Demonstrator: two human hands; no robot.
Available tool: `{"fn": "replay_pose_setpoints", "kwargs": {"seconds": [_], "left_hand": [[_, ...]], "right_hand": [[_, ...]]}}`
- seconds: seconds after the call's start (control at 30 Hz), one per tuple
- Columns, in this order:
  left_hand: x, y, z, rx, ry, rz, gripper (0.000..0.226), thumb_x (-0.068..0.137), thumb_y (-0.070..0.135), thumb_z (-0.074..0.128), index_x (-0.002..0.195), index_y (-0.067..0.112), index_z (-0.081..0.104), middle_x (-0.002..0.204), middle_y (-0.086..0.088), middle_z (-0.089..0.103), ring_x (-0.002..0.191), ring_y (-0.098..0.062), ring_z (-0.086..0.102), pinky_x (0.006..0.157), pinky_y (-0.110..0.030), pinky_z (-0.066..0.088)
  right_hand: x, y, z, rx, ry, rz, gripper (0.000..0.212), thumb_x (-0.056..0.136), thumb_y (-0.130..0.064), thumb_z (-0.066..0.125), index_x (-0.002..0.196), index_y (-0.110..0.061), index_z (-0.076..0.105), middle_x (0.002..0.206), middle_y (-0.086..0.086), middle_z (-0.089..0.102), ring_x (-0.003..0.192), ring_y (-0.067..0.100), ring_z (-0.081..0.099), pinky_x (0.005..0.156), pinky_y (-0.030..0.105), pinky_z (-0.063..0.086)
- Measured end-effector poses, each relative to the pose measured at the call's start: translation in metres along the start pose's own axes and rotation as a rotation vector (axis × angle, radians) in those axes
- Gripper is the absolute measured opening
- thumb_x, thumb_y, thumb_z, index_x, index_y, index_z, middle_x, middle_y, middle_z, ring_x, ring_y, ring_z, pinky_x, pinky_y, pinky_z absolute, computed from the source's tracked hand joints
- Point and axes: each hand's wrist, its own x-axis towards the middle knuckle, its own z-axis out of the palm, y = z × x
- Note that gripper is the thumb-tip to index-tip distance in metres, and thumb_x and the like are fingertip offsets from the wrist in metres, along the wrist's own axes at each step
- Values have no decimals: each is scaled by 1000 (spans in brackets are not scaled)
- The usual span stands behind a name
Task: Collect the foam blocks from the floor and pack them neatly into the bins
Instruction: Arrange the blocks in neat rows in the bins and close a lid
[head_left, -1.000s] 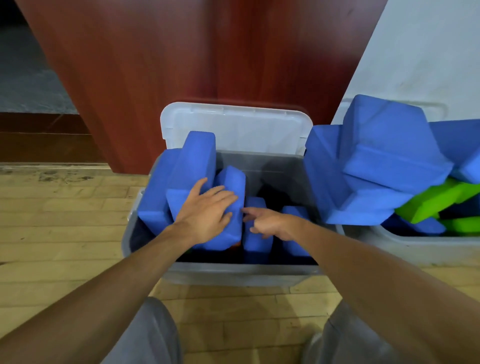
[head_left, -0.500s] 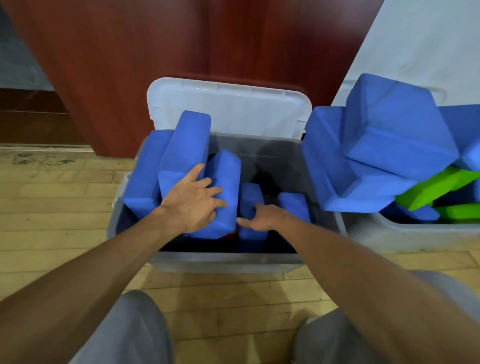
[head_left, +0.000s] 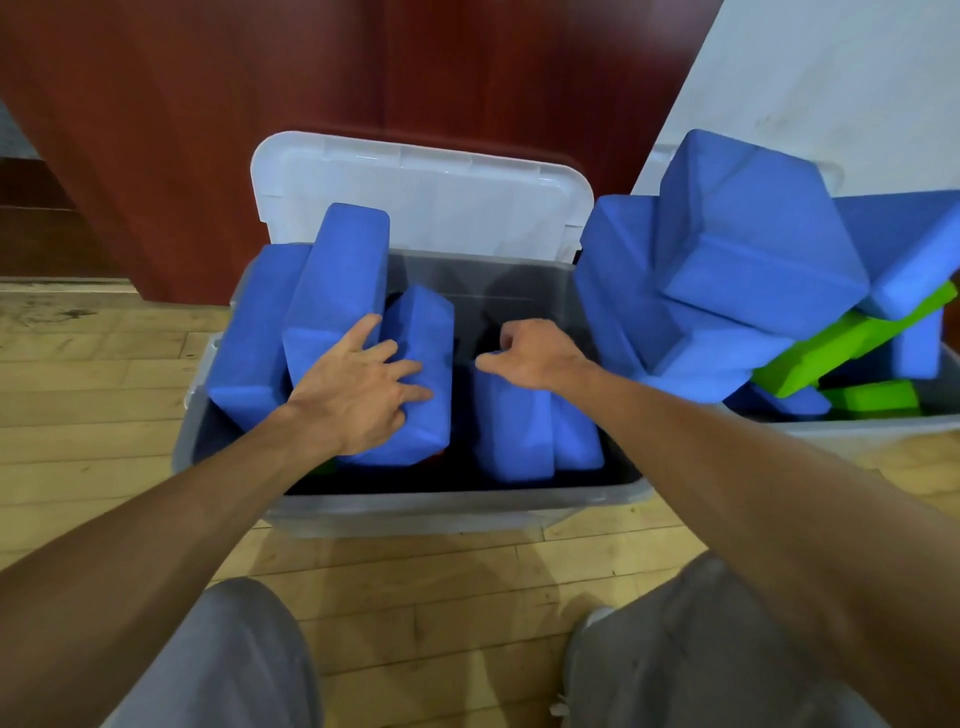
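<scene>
Two bins: the centre grey bin (head_left: 441, 512) holds five blue blocks, a gap mid-bin. Left hand (head_left: 358, 387) lies spread on one block (head_left: 421, 364); right hand (head_left: 535, 353), loosely curled, touches another (head_left: 511, 431).

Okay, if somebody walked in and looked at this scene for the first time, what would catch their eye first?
Probably the heap of blue foam blocks spilling well above the rim of the right bin, with bright green blocks wedged beneath. Next, the two bare arms reaching into the grey bin in the middle: the left hand lies spread on an upright blue block, and the right hand is at the top of another blue block.
</scene>
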Motion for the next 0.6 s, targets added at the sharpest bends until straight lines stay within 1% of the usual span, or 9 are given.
{"fn": "replay_pose_setpoints", "kwargs": {"seconds": [0.1,0.13,0.2,0.23,0.3,0.33,0.4,0.47,0.6], "left_hand": [[0,-1,2,-9,23,-2,46,97,42,23,141,48,34,150,12,38,123,-18,43,111,-48,-6],[1,-1,3,-10,19,-3,46,98,42,22,142,48,33,151,13,36,124,-18,42,111,-48,-7],[1,0,6,-21,20,-8,46,98,41,21,142,48,33,150,13,37,125,-18,42,111,-48,-7],[1,0,7,-27,39,-11,46,97,41,22,140,49,37,148,14,41,122,-17,44,112,-48,-4],[2,-1,10,-27,84,-18,45,94,41,27,133,50,48,138,15,52,113,-16,51,113,-48,4],[2,-1,12,-33,85,-15,43,93,41,30,129,50,52,135,15,55,110,-16,53,113,-48,7],[2,0,17,-41,110,-6,42,92,40,32,125,49,57,131,13,59,106,-17,56,112,-48,11],[2,-1,15,-58,143,-10,45,88,37,31,114,44,67,120,9,67,95,-20,60,110,-50,20],[2,-3,16,-118,121,-7,48,84,36,29,103,40,73,108,7,72,85,-23,62,107,-50,26]], "right_hand": [[6,7,7,-62,-115,25,42,83,-47,57,87,-6,65,90,8,62,80,24,59,62,29,46],[8,10,11,-68,-140,48,42,85,-48,54,83,-7,63,89,9,62,79,24,58,61,29,44],[12,15,20,-130,-191,101,45,89,-53,46,90,-11,62,105,12,62,98,29,55,78,34,46],[12,17,24,-185,-223,120,50,91,-54,41,106,-12,62,122,14,58,116,34,48,92,40,43],[9,20,33,-284,-296,124,63,93,-57,35,140,-15,42,147,11,38,139,38,22,108,50,26],[7,20,36,-308,-307,108,71,93,-59,38,147,-15,31,154,9,26,142,38,14,111,52,21],[5,19,41,-288,-244,68,81,88,-62,48,149,-14,24,156,9,13,142,38,13,113,51,21],[7,19,40,-207,-168,-7,81,83,-57,62,144,-16,28,149,9,21,136,38,24,109,49,29],[8,23,31,-280,-303,-67,91,73,-50,75,145,-20,29,138,4,28,132,31,29,105,47,38]]}}
